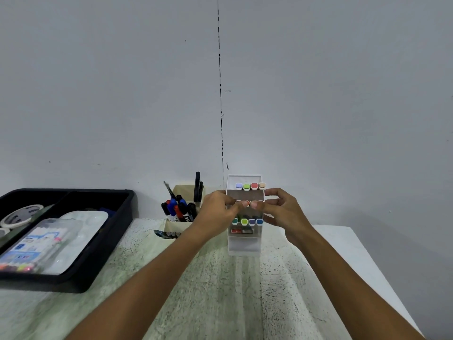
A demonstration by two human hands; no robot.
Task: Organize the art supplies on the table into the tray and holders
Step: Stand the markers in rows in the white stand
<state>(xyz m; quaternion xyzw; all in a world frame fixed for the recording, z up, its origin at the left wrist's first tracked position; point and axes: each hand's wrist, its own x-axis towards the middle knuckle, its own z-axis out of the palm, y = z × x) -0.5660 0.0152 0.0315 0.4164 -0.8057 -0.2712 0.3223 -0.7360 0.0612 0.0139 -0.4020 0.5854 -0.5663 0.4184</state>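
Both hands, left hand [218, 207] and right hand [282, 209], fingers pinching markers [246, 203] in tiered holder [244, 244].

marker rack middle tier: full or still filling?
Cannot tell. The top row of the white marker rack shows four caps and the lower row four; both hands cover the middle tier.

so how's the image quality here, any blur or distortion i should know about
Head view: wide-angle bending bows the table edge and stretches the forearms; light is soft and even, with no hard glare; the black tray contents at the left are smeared; the left hand and right hand at the marker holder are slightly soft.
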